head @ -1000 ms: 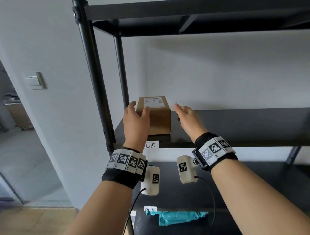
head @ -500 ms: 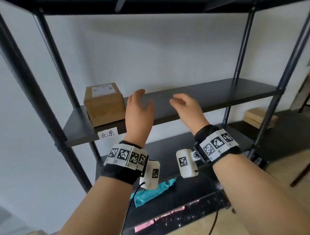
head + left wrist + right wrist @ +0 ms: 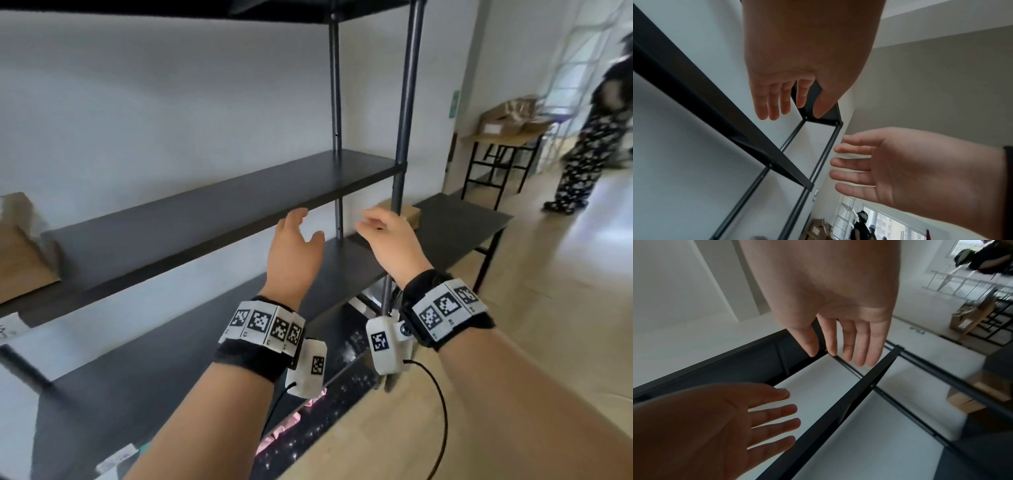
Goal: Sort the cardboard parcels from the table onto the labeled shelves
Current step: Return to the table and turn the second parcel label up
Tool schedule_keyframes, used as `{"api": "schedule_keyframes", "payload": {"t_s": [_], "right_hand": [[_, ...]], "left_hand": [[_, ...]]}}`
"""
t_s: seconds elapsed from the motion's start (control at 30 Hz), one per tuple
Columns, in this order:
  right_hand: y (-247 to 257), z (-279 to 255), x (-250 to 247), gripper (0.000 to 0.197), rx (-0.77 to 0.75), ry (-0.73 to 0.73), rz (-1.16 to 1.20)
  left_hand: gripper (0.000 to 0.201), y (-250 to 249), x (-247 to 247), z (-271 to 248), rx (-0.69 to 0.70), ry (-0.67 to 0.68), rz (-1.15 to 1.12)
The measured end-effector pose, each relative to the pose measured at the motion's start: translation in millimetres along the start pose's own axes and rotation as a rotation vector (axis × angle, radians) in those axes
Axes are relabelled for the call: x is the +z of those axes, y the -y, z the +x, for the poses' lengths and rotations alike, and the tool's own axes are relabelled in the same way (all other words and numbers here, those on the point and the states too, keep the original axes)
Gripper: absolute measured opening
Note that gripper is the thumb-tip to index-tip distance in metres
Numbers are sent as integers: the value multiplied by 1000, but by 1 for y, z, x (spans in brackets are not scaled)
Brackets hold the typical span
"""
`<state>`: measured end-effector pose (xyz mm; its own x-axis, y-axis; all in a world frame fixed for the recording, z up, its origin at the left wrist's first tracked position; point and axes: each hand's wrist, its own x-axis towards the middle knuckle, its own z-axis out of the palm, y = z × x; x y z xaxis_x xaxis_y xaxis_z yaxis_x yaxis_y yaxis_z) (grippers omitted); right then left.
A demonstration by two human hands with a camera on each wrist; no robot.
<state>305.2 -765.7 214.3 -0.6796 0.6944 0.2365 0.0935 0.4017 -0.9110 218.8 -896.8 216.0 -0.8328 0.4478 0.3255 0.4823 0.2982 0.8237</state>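
Observation:
A brown cardboard parcel (image 3: 20,246) stands at the far left of the black middle shelf (image 3: 205,219), well clear of both hands. My left hand (image 3: 294,253) and right hand (image 3: 387,236) hover side by side in front of the shelf's right end, palms facing each other, fingers loosely spread and holding nothing. The left wrist view shows the left hand (image 3: 789,97) and the right hand (image 3: 869,164) both empty. In the right wrist view the right hand (image 3: 838,340) is empty too. Another parcel (image 3: 407,214) lies on a low black table (image 3: 462,219) behind the shelf post.
A black upright post (image 3: 404,137) stands just beyond my right hand. White labels (image 3: 10,330) hang on the shelf edges. Further right, a wooden table (image 3: 507,137) carries cardboard boxes, and a person (image 3: 589,137) stands on the pale floor.
The head view has swung right, leaving the shelved parcel at the far left. Both hands have drawn away from it and moved right, still empty.

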Motion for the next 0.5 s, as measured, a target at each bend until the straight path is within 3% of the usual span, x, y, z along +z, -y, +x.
{"api": "schedule_keyframes", "payload": {"t_s": [0.27, 0.5], "right_hand": [[-96, 40, -135, 40, 110, -100, -72], [-169, 65, -222, 41, 203, -108, -133]], "left_hand": [[54, -45, 158, 17, -1, 216, 8], [57, -66, 268, 21, -53, 312, -11]]}}
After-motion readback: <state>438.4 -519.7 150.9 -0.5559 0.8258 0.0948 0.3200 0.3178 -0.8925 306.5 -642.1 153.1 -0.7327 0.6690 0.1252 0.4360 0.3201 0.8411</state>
